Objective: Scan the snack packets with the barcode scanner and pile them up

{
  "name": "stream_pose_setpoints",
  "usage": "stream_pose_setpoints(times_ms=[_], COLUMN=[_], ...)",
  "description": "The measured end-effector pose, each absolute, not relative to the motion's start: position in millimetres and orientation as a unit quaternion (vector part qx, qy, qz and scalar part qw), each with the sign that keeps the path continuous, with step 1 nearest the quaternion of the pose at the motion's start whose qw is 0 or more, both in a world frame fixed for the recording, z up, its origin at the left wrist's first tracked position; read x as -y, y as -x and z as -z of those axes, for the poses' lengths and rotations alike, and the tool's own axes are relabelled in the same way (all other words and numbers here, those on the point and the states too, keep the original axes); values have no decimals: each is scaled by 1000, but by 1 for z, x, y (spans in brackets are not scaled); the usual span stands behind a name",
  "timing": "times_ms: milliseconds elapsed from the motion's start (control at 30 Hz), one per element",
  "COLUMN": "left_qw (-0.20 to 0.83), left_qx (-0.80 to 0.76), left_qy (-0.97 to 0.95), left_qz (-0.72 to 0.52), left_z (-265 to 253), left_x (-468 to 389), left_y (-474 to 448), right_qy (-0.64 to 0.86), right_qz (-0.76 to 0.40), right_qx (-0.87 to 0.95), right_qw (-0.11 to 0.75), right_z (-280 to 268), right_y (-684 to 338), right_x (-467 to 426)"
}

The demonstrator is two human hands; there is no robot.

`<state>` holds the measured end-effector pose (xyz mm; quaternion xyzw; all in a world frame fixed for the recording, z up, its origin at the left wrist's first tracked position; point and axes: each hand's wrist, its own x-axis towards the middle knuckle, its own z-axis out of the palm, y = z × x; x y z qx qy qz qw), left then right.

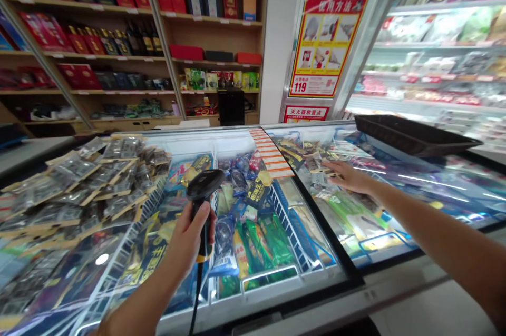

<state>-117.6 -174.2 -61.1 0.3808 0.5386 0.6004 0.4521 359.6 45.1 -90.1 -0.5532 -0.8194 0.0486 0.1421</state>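
Note:
My left hand (188, 237) is wrapped round the handle of a black barcode scanner (205, 183), its head pointing up and its cable hanging down. Below the scanner is a chest freezer with white wire baskets (288, 220) holding blue and green ice cream packs (256, 241). My right hand (348, 175) reaches out over the freezer's right section with its fingers stretched out. Near its fingertips is a small clear packet (317, 165); whether they touch is hard to tell. To the left lies a pile of clear packets with tan edges (87, 183) on the freezer glass.
A black tray (411, 133) rests on the freezer's far right. A strip of orange and white labels (271, 151) runs along the glass edge. Behind stand shelves of boxes (209, 20), a red fire hydrant poster (332, 30) and a lit refrigerated display (435, 46).

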Motion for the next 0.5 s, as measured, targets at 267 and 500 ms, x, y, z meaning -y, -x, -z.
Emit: stream_pose_setpoints(times_ms=[267, 500], left_qw=[438, 435], left_qx=[-490, -475], left_qy=[-416, -435], left_qz=[-629, -629], left_z=[63, 69], left_x=[171, 171], left_y=[117, 124], right_qy=[613, 752], right_qz=[1, 14], right_qx=[764, 656], right_qw=[202, 63], right_z=[66, 74], right_y=[-335, -269], right_x=[-33, -70])
